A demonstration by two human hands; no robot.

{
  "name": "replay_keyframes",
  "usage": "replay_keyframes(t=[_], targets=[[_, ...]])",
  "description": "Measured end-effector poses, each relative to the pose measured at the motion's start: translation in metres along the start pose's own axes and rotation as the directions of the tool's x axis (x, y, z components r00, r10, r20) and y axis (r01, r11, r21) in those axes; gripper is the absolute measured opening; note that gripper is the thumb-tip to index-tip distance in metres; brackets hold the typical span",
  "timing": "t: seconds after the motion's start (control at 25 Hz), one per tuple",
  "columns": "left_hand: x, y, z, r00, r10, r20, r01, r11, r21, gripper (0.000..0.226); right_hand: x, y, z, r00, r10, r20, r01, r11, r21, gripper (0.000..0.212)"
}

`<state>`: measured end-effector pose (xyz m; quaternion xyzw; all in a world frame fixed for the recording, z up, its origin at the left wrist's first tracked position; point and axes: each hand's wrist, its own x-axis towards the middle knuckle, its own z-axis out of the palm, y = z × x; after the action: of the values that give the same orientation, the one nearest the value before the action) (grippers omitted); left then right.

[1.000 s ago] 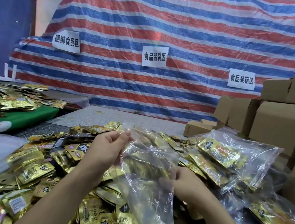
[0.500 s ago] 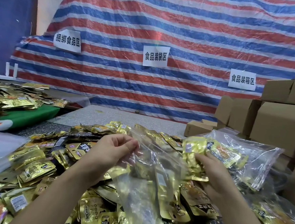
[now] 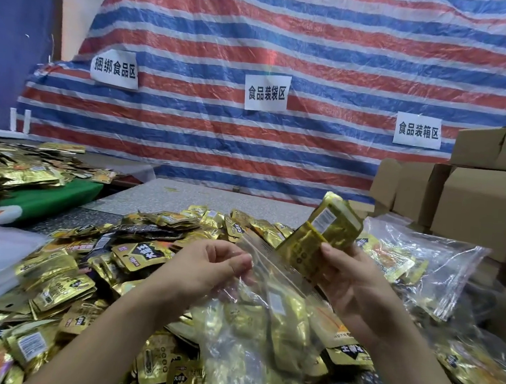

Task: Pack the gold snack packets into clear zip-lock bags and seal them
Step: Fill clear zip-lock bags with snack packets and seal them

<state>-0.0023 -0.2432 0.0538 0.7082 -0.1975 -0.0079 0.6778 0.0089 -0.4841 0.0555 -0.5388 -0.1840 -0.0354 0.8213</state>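
At bag mouth: left hand pinches rim of clear zip-lock bag; right hand grips gold packet stack, tilted, lower end entering. Risk: thin film rim collapses or slips from pinch, stack snags, spills onto loose packets.

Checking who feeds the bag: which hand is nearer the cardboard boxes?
Right. The right hand, gripping gold packets, is just left of the cardboard boxes; the left hand pinches the zip-lock bag farther left.
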Motion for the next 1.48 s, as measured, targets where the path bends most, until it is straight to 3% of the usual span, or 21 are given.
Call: replay_keyframes(t=[0.2,0.32,0.48,0.56,0.64,0.76,0.88,0.92,1.0,1.2,1.48], targets=[[0.001,0.002,-0.003,0.998,0.041,-0.044,-0.041,0.999,0.003,0.020,-0.006,-0.007,0.002,0.982,0.086,0.170,-0.041,0.966,-0.255,0.043],[0.001,0.003,-0.007,0.997,0.059,-0.053,-0.056,0.997,0.051,0.026,-0.010,-0.012,0.000,0.949,0.171,0.263,-0.033,0.887,-0.460,0.037],[0.002,0.000,-0.001,0.999,0.040,-0.032,-0.037,0.994,0.100,0.023,-0.006,-0.022,0.004,0.921,0.280,0.272,-0.060,0.791,-0.609,0.030],[0.002,0.000,0.000,0.999,0.029,-0.016,-0.028,0.995,0.092,0.032,-0.002,-0.033,0.012,0.918,0.306,0.253,-0.055,0.729,-0.682,0.025],[0.003,-0.001,-0.001,0.999,0.030,-0.009,-0.029,0.995,0.097,0.035,0.003,-0.045,0.021,0.904,0.346,0.252,-0.013,0.611,-0.792,0.027],[0.003,-0.003,0.000,0.999,0.043,-0.033,-0.040,0.996,0.077,0.032,0.011,-0.055,0.038,0.863,0.431,0.266,0.141,0.299,-0.944,0.039],[0.003,-0.003,0.001,0.995,0.073,-0.065,-0.071,0.997,0.038,0.033,0.016,-0.062,0.052,0.845,0.487,0.221,0.199,0.098,-0.975,0.018],[0.003,-0.001,0.000,0.993,0.088,-0.082,-0.086,0.996,0.027,0.031,0.019,-0.065,0.054,0.841,0.490,0.229,0.209,0.096,-0.973,0.011],[0.005,0.002,-0.004,0.982,0.127,-0.137,-0.123,0.992,0.032,0.024,0.021,-0.073,0.058,0.848,0.459,0.267,0.200,0.189,-0.961,0.005],[0.014,0.020,-0.008,0.932,0.230,-0.281,-0.223,0.973,0.056,0.027,0.023,-0.087,0.064,0.923,0.133,0.361,0.299,0.343,-0.890,0.041],[0.015,0.064,-0.002,0.838,0.453,-0.305,-0.444,0.890,0.103,0.030,0.019,-0.107,0.066,0.867,-0.093,0.490,0.490,0.340,-0.803,0.032]])
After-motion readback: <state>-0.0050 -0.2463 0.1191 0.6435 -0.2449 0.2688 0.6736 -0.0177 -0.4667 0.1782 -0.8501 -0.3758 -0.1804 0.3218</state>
